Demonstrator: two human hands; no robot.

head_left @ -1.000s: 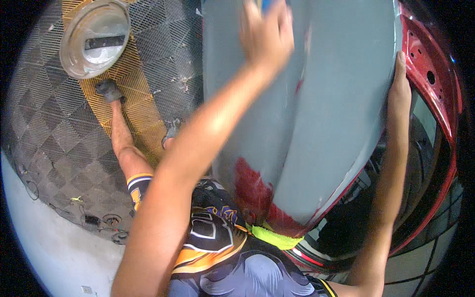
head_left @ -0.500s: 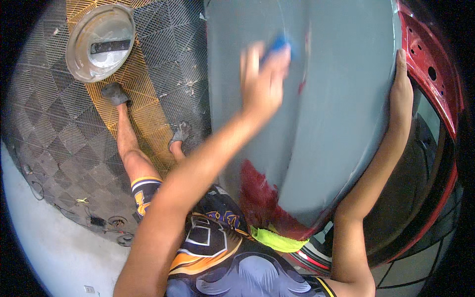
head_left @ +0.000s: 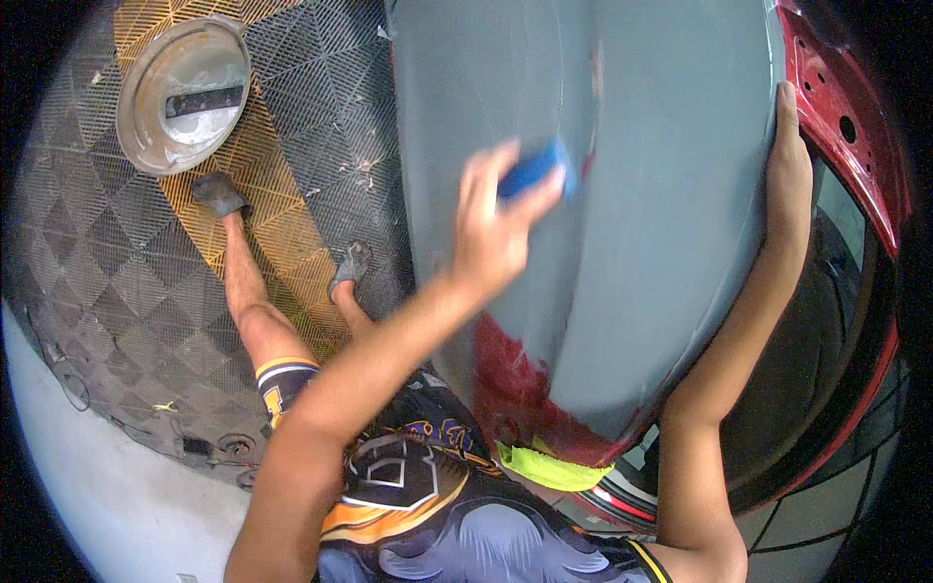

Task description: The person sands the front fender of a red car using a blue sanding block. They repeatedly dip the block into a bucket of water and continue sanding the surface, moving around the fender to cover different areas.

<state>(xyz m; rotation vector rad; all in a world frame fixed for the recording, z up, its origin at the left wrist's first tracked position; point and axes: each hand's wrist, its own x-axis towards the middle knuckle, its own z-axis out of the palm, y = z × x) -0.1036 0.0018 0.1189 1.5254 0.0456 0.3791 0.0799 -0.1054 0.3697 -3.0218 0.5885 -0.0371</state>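
Observation:
A large car body panel [head_left: 661, 223], mostly grey with a red patch at its near end, spans the middle of the view. My left hand [head_left: 491, 219] is closed around a blue sanding block [head_left: 535, 173] over the panel's left half; motion blurs hand and block a little. Along the panel's right edge lies my right hand [head_left: 789, 185], a finger stretched out along the rim. Its other fingers are partly hidden, and I see no tool in it. A yellow-green cloth [head_left: 554, 470] lies at the panel's near end, against my shirt.
A round basin [head_left: 136, 117] with cloudy water and a dark bar stands on the grey and yellow grid floor [head_left: 340, 146] at the far left. Red car bodywork [head_left: 838, 107] with holes and a dark opening lie to the right. Cables [head_left: 233, 445] lie near the left wall.
My left hand and the sanding block have moved toward me along the panel. My right hand keeps its place on the edge. The view has shifted slightly.

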